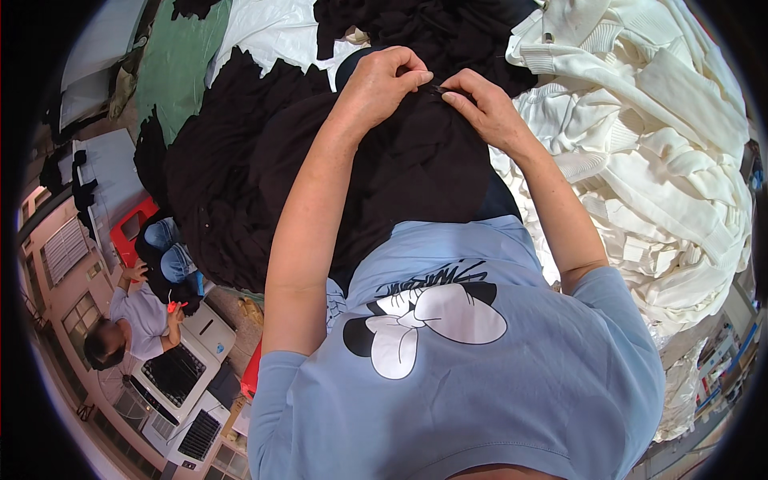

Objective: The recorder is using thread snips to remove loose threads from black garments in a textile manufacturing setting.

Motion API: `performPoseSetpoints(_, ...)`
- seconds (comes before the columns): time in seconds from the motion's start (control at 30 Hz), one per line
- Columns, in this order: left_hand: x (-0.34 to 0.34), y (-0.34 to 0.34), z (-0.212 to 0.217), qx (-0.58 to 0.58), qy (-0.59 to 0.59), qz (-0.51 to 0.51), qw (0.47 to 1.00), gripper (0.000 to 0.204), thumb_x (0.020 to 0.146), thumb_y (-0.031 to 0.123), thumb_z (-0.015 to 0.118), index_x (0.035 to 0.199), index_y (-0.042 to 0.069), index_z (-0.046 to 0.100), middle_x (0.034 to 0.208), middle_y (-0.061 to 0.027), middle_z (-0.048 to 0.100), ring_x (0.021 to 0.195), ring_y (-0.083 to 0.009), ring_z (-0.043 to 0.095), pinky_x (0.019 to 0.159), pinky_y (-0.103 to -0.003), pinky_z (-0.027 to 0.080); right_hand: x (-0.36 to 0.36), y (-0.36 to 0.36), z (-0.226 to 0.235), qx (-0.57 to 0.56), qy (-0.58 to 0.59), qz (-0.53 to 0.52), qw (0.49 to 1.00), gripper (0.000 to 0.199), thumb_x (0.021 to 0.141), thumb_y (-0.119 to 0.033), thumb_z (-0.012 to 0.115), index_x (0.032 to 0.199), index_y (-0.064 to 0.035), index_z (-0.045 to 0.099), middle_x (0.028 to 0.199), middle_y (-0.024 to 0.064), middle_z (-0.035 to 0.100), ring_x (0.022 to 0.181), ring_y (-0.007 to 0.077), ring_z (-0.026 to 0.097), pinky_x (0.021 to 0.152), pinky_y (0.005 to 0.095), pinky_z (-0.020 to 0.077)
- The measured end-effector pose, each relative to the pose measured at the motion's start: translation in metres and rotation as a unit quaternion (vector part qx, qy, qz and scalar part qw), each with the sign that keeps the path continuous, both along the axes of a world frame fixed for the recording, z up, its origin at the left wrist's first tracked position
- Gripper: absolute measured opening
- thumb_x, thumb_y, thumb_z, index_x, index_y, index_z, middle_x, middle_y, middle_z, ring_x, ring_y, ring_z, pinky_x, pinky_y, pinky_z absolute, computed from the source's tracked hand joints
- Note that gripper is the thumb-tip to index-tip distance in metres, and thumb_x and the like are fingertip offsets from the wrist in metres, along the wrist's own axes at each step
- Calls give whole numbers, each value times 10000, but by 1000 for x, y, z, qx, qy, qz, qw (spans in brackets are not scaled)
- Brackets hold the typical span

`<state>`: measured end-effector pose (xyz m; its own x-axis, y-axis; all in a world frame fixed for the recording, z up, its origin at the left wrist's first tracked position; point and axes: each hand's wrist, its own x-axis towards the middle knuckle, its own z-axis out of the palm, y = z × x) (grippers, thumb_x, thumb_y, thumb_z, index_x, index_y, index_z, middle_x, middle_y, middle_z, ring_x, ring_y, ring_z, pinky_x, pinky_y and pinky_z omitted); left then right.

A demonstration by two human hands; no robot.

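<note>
A dark knit garment (416,172) lies across my lap and spreads forward under my hands. My left hand (384,84) is closed in a pinch, thumb against index finger, at the far part of this cloth. Just to its right, my right hand (488,112) pinches a small dark edge of the same garment between thumb and forefinger. The two sets of fingertips are close together, with a short bit of dark fabric between them. What exactly lies inside the left pinch is too small to make out.
White ribbed knitwear (640,168) is heaped high on my right. More dark garments (220,172) pile up on my left, beside white sheeting (264,40) and a green sheet (172,72). Another person (144,320) sits at the left near a red chair (132,228).
</note>
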<state>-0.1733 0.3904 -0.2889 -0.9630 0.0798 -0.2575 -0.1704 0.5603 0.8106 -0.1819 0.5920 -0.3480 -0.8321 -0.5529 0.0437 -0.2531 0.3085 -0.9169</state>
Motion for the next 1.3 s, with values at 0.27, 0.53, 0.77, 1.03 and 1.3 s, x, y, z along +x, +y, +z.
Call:
performPoseSetpoints(0.27, -4, 0, -3, 23, -28, 4, 999, 138, 865, 146, 673, 840, 12, 651, 728, 23, 596, 676, -59, 518, 630, -216, 423, 0, -2, 5, 37, 52, -4, 998, 160, 899, -216, 610, 965, -71, 626, 921, 70, 619, 842, 268, 631, 730, 348, 498)
performPoseSetpoints(0.53, -4, -2, -9, 53, -18, 21, 998, 141, 860, 150, 677, 828, 13, 657, 728, 17, 604, 673, -70, 541, 633, -217, 434, 1, -3, 2, 42, 69, -11, 997, 156, 898, -217, 613, 957, -74, 624, 910, 73, 623, 834, 273, 630, 723, 345, 497)
performPoseSetpoints(0.77, 17, -43, -16, 192, 264, 346, 880, 284, 754, -76, 569, 1022, 1, 512, 997, -77, 548, 893, -146, 553, 763, -261, 452, 3, 2, -13, -96, -149, -67, 982, 224, 932, -198, 587, 1047, -7, 609, 918, 103, 631, 835, 215, 626, 756, 296, 483)
performPoseSetpoints(1.03, 66, -26, -3, -262, 304, 22, 915, 247, 721, 40, 609, 961, 95, 633, 1019, -41, 596, 986, -229, 544, 908, -368, 353, 9, -12, 5, -91, 105, -85, 987, 161, 911, -133, 601, 1021, -16, 616, 884, 110, 630, 744, 220, 632, 694, 279, 486)
performPoseSetpoints(1.3, 55, -45, -4, -67, 170, 68, 981, 177, 866, 135, 634, 928, -29, 657, 903, -66, 651, 877, -174, 612, 807, -275, 436, 11, -32, 36, -35, 300, 35, 953, 227, 793, -128, 702, 990, -40, 631, 926, 84, 663, 800, 272, 646, 698, 350, 520)
